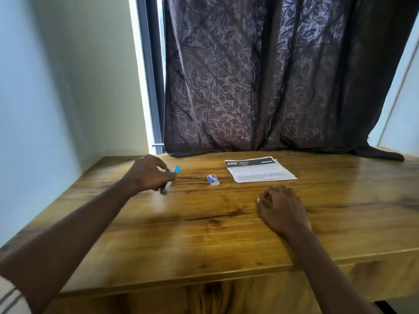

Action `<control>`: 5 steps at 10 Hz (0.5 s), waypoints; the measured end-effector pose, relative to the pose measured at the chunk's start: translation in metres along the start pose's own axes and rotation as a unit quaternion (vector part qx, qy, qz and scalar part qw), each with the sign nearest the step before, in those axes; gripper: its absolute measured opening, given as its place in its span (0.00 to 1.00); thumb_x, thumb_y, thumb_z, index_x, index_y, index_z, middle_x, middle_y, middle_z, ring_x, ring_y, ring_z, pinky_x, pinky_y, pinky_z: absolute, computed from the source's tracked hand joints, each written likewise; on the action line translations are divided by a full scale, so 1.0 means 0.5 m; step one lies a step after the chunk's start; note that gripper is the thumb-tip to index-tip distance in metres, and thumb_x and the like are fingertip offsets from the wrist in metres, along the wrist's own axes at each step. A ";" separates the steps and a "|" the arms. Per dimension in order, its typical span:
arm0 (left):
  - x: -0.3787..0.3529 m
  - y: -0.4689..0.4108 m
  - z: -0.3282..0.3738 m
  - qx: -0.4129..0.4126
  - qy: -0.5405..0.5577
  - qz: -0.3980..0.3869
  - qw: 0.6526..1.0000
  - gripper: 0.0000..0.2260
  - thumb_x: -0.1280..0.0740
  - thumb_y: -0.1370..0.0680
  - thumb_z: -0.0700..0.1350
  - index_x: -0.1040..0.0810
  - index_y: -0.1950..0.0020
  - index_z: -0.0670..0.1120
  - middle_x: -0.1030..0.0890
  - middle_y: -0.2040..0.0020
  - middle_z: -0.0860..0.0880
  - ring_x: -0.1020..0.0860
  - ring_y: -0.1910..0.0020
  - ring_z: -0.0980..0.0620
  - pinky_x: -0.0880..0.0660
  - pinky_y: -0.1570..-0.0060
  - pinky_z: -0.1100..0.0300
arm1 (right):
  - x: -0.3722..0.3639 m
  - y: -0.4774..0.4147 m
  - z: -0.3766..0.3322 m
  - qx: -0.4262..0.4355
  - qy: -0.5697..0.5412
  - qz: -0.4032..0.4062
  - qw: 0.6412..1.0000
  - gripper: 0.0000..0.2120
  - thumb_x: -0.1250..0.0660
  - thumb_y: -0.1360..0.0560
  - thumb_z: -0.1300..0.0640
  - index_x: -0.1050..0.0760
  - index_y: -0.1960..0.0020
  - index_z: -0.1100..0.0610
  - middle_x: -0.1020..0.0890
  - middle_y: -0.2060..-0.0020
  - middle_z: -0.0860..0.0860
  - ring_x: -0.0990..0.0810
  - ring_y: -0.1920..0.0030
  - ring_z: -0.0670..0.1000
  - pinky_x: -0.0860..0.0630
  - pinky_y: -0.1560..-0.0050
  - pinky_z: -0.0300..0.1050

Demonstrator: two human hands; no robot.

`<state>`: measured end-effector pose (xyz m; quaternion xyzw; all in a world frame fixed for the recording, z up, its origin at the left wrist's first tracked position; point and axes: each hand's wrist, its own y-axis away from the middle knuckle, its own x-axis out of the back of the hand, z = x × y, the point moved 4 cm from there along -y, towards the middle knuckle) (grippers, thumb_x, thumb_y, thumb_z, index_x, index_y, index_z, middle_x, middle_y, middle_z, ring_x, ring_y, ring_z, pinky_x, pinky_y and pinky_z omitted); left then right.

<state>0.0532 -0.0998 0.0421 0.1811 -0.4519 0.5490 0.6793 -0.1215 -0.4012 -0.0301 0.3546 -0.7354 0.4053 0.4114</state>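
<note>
Left hand (149,174) holds the pen (177,169) steeply, blue end up.

Single wide-angle head cam looks fwd & down over table (204,234) toward curtain (272,75), close-up.

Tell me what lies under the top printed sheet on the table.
At the far right corner of the top sheet, edges of more paper peek out; the stack lies on the wooden table. How many sheets, and their print, is covered.
</note>
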 end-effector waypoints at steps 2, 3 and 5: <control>-0.091 -0.038 0.058 0.030 -0.036 0.035 0.998 0.15 0.26 0.29 0.55 0.17 0.67 0.44 0.16 0.71 0.48 0.16 0.65 0.49 0.20 0.62 0.55 | 0.002 0.002 -0.002 0.002 0.006 -0.003 1.000 0.16 0.38 0.20 0.42 0.26 0.38 0.50 0.25 0.40 0.50 0.29 0.38 0.51 0.28 0.36 0.52; -0.125 -0.063 0.066 0.011 -0.056 0.047 0.997 0.15 0.24 0.28 0.55 0.18 0.58 0.42 0.15 0.59 0.45 0.19 0.59 0.48 0.27 0.63 0.56 | 0.002 0.000 -0.003 0.003 0.015 -0.006 1.000 0.17 0.38 0.20 0.42 0.26 0.37 0.50 0.25 0.39 0.50 0.29 0.37 0.51 0.28 0.35 0.52; -0.154 -0.081 0.043 0.006 -0.077 -0.010 0.997 0.28 0.29 0.24 0.63 0.23 0.33 0.45 0.18 0.39 0.43 0.22 0.44 0.44 0.21 0.47 0.51 | -0.005 -0.008 0.000 0.007 0.043 0.011 0.999 0.19 0.39 0.20 0.41 0.27 0.34 0.50 0.25 0.37 0.50 0.29 0.36 0.51 0.29 0.34 0.54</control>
